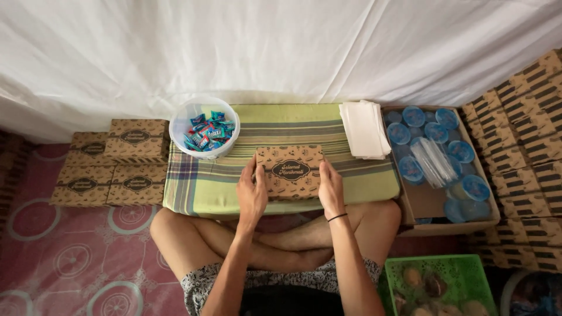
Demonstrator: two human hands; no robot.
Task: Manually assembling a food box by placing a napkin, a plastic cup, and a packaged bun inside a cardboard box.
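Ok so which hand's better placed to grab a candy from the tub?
Probably the left hand. It rests on the left edge of the brown box, on the same side as the white tub of blue candies. The right hand would have to cross over the box.

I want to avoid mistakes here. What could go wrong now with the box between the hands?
1. The box lies near the front edge of the striped cloth; a push by the left hand or right hand might slide it off.
2. The candy bowl stands close; an elbow could perhaps tip it.
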